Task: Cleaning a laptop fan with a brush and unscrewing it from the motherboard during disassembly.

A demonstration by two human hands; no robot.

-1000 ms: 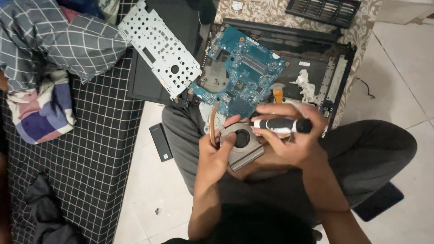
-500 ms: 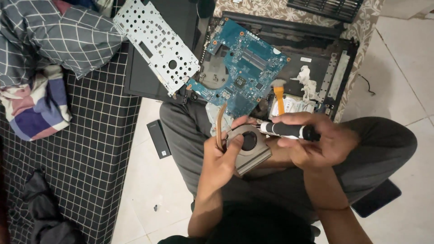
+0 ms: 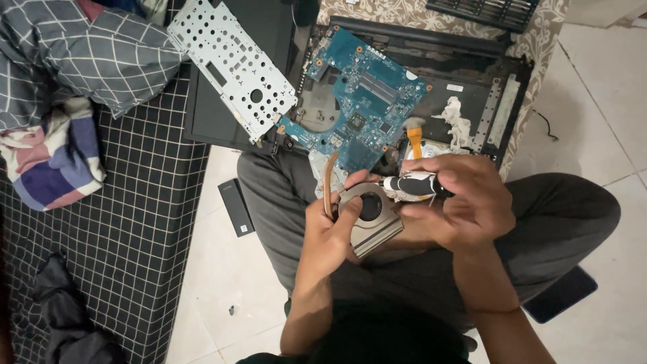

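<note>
The left hand (image 3: 328, 232) cups a laptop cooling fan assembly (image 3: 373, 217) from below and the left, thumb lying across its near-left edge, fingers curled under its metal housing. The right hand (image 3: 465, 202) is closed around a screwdriver (image 3: 412, 185) with a white and black handle, held level, its tip aimed left at the fan's far edge. Both hands sit above the person's lap, near the middle of the scene.

By the look of it, the step in hand is working a fastener on the fan housing; whether the tip is seated in a screw head cannot be told. The next move calls for the fan to be kept steady and the driver in line with the screw.

The fan is a flat, silvery-grey housing with a round black hub, a finned block along its near-right side, and a copper heat pipe (image 3: 328, 180) curving up from its far-left corner.

Just beyond lies a blue circuit board (image 3: 360, 111) in an opened black laptop base (image 3: 485, 81), with a perforated metal plate (image 3: 232, 64) to its left and an orange-handled brush (image 3: 414, 135) at its near edge.
</note>
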